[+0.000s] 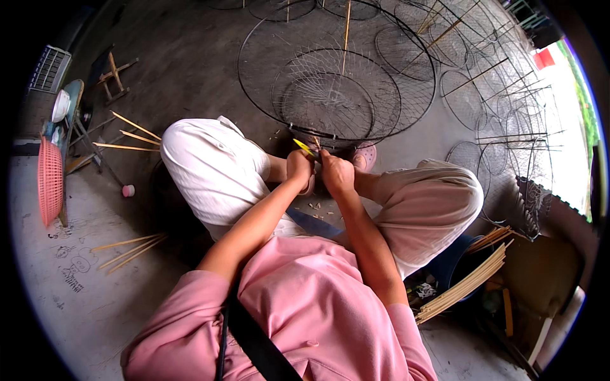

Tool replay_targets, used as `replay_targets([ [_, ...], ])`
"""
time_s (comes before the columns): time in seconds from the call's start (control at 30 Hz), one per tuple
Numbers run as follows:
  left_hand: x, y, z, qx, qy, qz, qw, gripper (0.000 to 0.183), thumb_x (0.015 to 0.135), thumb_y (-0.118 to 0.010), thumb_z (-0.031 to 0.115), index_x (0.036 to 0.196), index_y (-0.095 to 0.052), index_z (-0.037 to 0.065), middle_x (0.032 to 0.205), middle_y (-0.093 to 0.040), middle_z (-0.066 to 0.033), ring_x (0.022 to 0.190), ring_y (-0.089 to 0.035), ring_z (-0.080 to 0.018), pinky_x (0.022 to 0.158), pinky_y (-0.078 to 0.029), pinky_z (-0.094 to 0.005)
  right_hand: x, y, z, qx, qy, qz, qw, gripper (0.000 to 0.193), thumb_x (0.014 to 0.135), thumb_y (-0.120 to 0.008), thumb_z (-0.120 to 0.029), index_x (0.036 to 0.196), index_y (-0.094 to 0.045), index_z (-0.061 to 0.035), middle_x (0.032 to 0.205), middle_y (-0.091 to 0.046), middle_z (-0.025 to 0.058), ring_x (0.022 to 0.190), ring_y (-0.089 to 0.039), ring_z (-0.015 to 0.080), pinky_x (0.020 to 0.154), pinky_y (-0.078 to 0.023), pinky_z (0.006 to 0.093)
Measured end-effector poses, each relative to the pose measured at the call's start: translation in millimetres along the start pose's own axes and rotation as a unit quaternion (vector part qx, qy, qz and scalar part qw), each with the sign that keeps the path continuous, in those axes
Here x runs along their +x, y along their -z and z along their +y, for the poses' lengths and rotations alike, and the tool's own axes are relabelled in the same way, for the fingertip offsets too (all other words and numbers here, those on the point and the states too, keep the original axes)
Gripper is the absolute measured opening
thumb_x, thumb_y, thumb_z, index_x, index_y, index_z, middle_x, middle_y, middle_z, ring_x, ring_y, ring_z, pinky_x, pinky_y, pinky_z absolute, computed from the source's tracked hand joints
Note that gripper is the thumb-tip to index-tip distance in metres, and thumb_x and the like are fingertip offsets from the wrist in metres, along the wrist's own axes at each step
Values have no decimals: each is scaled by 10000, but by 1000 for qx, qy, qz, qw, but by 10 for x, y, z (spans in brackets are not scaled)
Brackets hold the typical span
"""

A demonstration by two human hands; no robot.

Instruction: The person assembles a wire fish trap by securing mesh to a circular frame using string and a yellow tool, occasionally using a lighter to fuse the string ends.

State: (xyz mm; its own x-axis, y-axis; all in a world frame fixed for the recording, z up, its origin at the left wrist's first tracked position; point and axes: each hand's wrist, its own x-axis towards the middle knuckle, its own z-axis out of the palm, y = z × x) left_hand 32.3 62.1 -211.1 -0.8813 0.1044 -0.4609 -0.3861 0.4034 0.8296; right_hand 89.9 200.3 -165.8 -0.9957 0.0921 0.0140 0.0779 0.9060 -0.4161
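Between my knees, both hands are close together at the near rim of a large black wire hoop (pixel 246 38) with netting inside. My left hand (pixel 300 166) is closed, and a narrow bright yellow thing (pixel 304 147) sticks out at its fingertips; its kind is not clear. Right beside it, my right hand (pixel 337 173) is also closed, thumb toward the hoop. A small brownish piece (pixel 316 143) shows just above its fingers, but what the hand grips is mostly hidden. The net (pixel 330 95) hangs in smaller rings within the hoop, and a thin stick (pixel 347 28) crosses it.
More hooped net frames (pixel 467 95) stack up along the right. Pale sticks (pixel 467 282) lean from a dark blue bucket (pixel 454 260) by my right hip. At left are loose sticks (pixel 130 251), a pink basket (pixel 51 181) and a small wooden stool (pixel 114 76). Chips lie between my feet.
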Motion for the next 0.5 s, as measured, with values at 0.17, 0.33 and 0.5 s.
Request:
replay_targets([
  [0.17,258,-66,-9,-135,100,-36,985,290,1069,-555,75,865,-755,24,748,-751,-76,515,-650,-164,457,-498,-313,83,-10,156,-27,-17,-7,999,168,1058,-563,-148,1147,-696,-97,888,-803,161,796,-804,370,666,-620,508],
  [0.33,502,-28,15,-96,185,-94,973,285,1064,-577,94,855,-759,27,719,-761,-93,545,-691,-179,462,-516,-324,111,-108,268,-36,-16,-17,999,195,1050,-576,-144,1177,-719,-104,926,-813,160,824,-813,352,696,-625,489],
  [0.5,858,108,-41,145,78,-218,962,252,1018,-666,173,818,-785,73,701,-763,-34,607,-722,-171,520,-528,-350,99,-262,337,-69,-18,-18,997,231,1092,-557,-186,1008,-755,-100,846,-796,170,766,-804,361,655,-619,506],
])
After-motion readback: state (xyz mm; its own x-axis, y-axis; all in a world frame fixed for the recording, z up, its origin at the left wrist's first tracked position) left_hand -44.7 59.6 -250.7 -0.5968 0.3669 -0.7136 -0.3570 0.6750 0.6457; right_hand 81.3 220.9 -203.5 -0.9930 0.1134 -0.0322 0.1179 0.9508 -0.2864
